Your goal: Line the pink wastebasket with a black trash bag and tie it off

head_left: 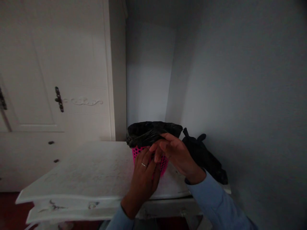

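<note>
Left hand (pixel 144 174): laid flat against the near side of the pink perforated basket (pixel 163 164), fingers loosely together and pointing up, a ring on one finger; it presses on the wall without pinching anything. Both wrists come out of light blue sleeves at the lower edge of the view.

Right hand (pixel 176 151): reaches in from the right, fingers curled, tips pinched on the lower edge of the black bag (pixel 153 131) where it folds down over the basket rim (exact contact is partly hidden by the fingers themselves).

Basket: stands upright near the back right of the white tabletop (pixel 91 169), only a strip of pink showing below the bag. The bag lines the basket and drapes over its whole rim.

Just right of the basket, behind the right wrist: a dark bundle (pixel 203 156), against the wall, with knot-like ends on top (too dim to tell what it is).

Beyond: white cabinet door (pixel 59 70) at left with a dark metal handle (pixel 59 99); plain grey-white wall (pixel 240 80) behind and at right.
</note>
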A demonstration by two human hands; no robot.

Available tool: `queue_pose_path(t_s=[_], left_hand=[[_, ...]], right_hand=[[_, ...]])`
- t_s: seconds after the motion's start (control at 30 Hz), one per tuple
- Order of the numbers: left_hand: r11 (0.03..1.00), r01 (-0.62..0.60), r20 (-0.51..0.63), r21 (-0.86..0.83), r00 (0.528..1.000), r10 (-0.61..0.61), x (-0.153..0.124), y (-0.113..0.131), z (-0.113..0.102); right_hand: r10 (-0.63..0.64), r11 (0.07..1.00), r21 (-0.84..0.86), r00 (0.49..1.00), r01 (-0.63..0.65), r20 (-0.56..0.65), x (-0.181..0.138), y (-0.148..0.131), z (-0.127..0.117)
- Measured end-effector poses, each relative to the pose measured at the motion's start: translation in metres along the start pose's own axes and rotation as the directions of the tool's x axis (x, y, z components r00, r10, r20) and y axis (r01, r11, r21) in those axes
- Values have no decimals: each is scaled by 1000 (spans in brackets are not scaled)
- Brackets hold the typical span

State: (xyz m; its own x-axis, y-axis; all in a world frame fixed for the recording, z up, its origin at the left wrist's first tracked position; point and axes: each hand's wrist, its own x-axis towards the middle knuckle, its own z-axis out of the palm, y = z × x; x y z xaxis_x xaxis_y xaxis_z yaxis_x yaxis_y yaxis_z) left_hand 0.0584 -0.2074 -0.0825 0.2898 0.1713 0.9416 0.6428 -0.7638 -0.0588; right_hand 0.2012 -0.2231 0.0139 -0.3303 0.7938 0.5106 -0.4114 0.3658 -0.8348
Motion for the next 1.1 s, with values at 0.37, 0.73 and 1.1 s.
queue_pose_path(t_s=[0.37,0.73,1.1], left_hand=[[997,77,-36,-28,996,-77,4,9,-6],[983,160,-58,85,986,-156,-17,-2,1],[957,251,84,144,961,-264,-11,4,0]], right_hand=[[120,961,-258,991,-100,62,-9,-12,-14],[-99,700,-703,959,-122,-265,-52,5,-53],[-102,363,-886,932,-290,-347,-75,41,-89]])
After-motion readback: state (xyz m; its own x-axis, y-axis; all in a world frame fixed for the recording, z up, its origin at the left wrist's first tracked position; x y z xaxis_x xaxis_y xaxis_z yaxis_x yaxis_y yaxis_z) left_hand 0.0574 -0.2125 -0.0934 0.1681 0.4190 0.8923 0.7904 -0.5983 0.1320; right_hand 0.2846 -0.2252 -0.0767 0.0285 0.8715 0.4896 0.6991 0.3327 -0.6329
